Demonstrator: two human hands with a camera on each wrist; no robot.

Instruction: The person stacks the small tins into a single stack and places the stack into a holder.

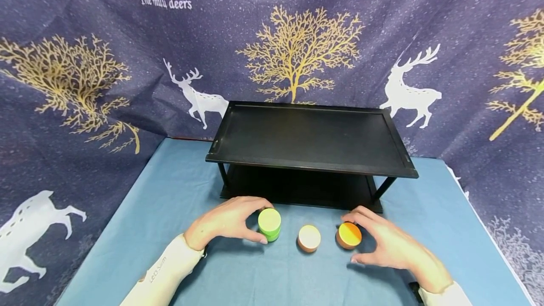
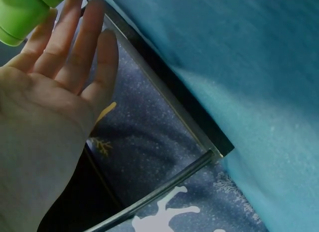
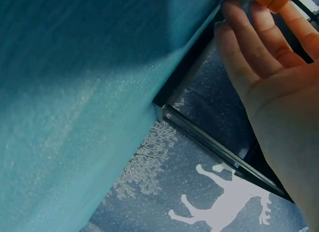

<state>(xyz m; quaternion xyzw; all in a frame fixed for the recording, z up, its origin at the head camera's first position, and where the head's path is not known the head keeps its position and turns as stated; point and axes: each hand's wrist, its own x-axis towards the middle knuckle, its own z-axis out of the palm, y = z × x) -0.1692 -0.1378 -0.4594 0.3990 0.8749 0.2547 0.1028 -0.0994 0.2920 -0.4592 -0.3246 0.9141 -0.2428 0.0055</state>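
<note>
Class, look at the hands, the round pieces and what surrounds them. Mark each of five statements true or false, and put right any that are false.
1. The left hand is beside the green piece. True.
2. The pale-topped piece stands between the green piece and the orange piece. True.
3. The right hand is nearest to the green piece. False: it is nearest to the orange piece.
4. The black stand is nearer to the person than the three pieces are. False: it stands beyond them.
5. The cloth under the pieces is red. False: it is blue.
</note>
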